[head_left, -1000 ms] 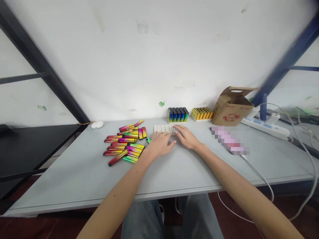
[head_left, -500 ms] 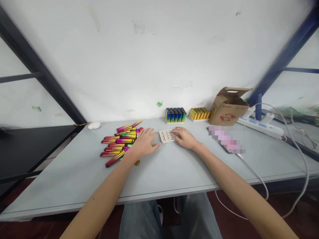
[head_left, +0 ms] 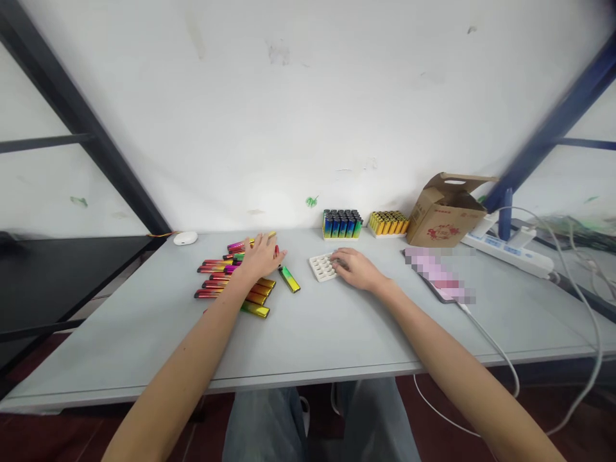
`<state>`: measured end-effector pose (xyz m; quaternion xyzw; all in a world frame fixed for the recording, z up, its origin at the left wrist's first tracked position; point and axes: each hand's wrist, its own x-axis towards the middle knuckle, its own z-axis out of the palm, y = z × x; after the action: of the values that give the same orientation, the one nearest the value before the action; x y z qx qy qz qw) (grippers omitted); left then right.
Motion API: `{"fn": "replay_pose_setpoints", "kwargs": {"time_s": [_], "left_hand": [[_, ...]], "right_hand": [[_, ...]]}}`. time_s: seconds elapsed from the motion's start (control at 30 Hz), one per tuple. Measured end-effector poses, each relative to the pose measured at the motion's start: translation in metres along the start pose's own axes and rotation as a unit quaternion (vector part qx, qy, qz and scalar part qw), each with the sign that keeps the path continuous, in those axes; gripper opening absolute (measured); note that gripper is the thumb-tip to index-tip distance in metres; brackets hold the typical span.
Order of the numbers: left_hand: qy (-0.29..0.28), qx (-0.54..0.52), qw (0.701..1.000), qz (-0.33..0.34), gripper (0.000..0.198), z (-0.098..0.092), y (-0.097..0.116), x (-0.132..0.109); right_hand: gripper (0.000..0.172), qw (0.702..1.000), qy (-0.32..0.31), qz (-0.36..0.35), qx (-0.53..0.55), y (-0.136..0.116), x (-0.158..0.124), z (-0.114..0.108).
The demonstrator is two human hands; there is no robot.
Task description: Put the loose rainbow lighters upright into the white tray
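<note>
My left hand (head_left: 260,255) lies over a pile of several shiny rainbow-coloured lighters (head_left: 226,282) on the grey table (head_left: 308,333), fingers spread across the pile's far right part. One green-yellow lighter (head_left: 289,279) lies apart, just right of the pile. My right hand (head_left: 355,267) rests on the right side of a small white tray with round holes (head_left: 321,267), fingers curled over its edge. The holes I can see in the tray hold nothing.
At the back stand a tray of blue lighters (head_left: 342,223) and a tray of yellow lighters (head_left: 389,222), then an open cardboard box (head_left: 447,212). A phone (head_left: 440,276) with a cable lies right of my hand. A power strip (head_left: 513,250) and a white mouse-like object (head_left: 185,238) sit by the wall.
My left hand left the white tray and moved left and back onto the lighter pile. The right hand stayed on the tray, which slid slightly.
</note>
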<state>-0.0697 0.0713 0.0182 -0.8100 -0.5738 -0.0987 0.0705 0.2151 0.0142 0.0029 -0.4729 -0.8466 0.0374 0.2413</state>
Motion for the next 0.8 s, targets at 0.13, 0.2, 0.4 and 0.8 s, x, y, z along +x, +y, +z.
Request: {"fn": "replay_pose_setpoints", "kwargs": {"time_s": [0.13,0.2,0.4,0.8], "left_hand": [[-0.021,0.001,0.999,-0.034,0.056,0.002,-0.002,0.009],[-0.026,-0.003,0.999,-0.04,0.056,0.002,-0.002,0.011],[-0.028,-0.031,0.999,0.008,0.053,0.0,0.004,0.011],[-0.044,-0.15,0.977,0.148,0.041,-0.002,0.033,-0.009]], "right_hand": [[0.026,0.999,-0.007,0.028,-0.02,-0.004,-0.001,-0.002],[0.027,0.998,0.001,0.05,-0.03,-0.006,-0.001,-0.001],[0.04,0.998,0.019,0.059,-0.034,-0.008,-0.002,0.0],[0.038,0.999,-0.008,0.047,-0.019,-0.006,-0.001,0.007]]}}
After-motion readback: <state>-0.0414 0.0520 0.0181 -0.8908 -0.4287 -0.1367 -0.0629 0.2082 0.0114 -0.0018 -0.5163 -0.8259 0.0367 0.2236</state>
